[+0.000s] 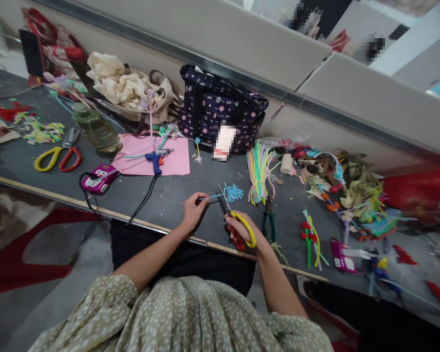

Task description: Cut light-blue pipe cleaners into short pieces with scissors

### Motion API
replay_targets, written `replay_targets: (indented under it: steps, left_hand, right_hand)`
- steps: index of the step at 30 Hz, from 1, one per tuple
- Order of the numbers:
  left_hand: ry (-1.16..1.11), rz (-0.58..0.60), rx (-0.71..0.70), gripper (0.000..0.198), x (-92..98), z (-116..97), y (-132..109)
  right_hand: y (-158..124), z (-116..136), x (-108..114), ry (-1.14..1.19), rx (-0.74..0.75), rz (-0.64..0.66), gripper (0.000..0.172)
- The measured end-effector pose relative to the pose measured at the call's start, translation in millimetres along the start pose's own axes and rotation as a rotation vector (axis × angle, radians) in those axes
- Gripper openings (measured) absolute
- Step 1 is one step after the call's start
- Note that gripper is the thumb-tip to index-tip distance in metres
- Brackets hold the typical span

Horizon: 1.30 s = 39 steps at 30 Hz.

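My left hand pinches a thin blue pipe cleaner that points right toward the scissor blades. In my right hand are scissors with one yellow and one red handle, fingers in the loops. The blades look parted, close to the pipe cleaner's tip; whether they touch it I cannot tell. Just beyond the blades lies a small heap of short blue pieces on the dark table. A bundle of pastel pipe cleaners stands out to the right of the heap.
Green-handled pliers lie right of my right hand. Leftward are a blue glue gun on pink paper, a purple box, second scissors and a bottle. A dotted bag stands behind; craft scraps cover the right.
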<state>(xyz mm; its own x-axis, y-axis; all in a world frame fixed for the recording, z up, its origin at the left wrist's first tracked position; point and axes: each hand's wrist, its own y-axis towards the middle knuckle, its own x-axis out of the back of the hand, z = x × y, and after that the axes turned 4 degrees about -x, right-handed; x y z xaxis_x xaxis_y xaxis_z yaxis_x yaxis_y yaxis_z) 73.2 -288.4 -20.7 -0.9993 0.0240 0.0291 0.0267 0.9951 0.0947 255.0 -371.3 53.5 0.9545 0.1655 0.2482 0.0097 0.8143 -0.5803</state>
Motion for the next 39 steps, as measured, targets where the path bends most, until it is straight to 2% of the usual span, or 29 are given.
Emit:
replay_targets:
  steps: [9,16,23,29,33,39]
  left_hand:
    - [0.031,0.024,-0.006,0.019,-0.5,1,0]
    - [0.041,0.075,0.001,0.022,3.0,-2,3]
    - [0.105,0.15,-0.041,0.018,10.7,3,12]
    - [0.194,0.18,-0.09,0.016,11.9,7,9]
    - [0.192,0.19,-0.108,0.014,12.3,4,8]
    - [0.171,0.178,-0.091,0.014,12.3,2,9]
  right_hand:
    - [4,-4,0,-0.075,0.037,-0.022,0.03]
    - [6,-6,9,-0.126,0.039,-0.056,0.029]
    - [10,-3,13,-0.079,-0.044,-0.046,0.032]
    - [14,-6,16,-0.009,-0.102,-0.014,0.033]
    - [15,-8,12,-0.043,-0.141,-0.066,0.031]
    - [23,-14,8,-0.176,-0.088,-0.108,0.027]
